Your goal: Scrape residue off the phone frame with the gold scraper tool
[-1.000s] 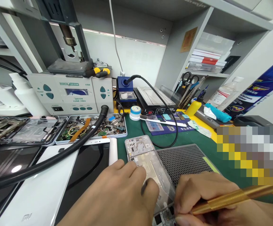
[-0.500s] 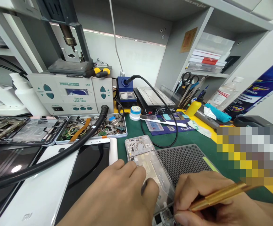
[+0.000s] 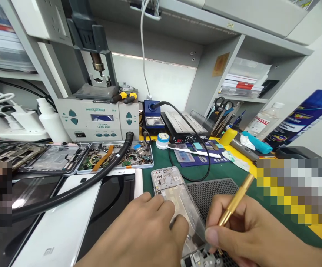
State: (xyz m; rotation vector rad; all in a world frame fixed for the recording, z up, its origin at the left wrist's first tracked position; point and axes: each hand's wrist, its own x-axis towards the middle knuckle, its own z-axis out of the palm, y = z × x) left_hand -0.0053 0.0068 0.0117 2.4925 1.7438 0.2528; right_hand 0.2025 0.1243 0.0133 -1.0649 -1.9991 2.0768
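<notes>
A stripped phone frame (image 3: 174, 181), with a clear plastic cover along its length, lies in front of me on a dark perforated mat. My left hand (image 3: 149, 226) is curled over its left side, holding it down. In a pencil grip, my right hand (image 3: 233, 230) holds a slim gold metal-handled tool (image 3: 237, 200). The handle leans up and to the right. Its lower end points at the small parts (image 3: 199, 257) at the frame's near end; the tip is too blurred to make out.
A thick black hose (image 3: 88, 181) crosses white phones (image 3: 57, 218) on the left. Behind stand a hot-air station (image 3: 102, 118), a parts tray (image 3: 80, 170), a blue soldering stand (image 3: 151, 107), a white tub (image 3: 162, 141), a white brush (image 3: 194, 150) and a black-bodied heating plate (image 3: 185, 126).
My right hand has turned the gold tool from lying nearly flat to a steeper angle, uncovering more of the frame's near end. My left hand stays on the frame. The camera view has shifted.
</notes>
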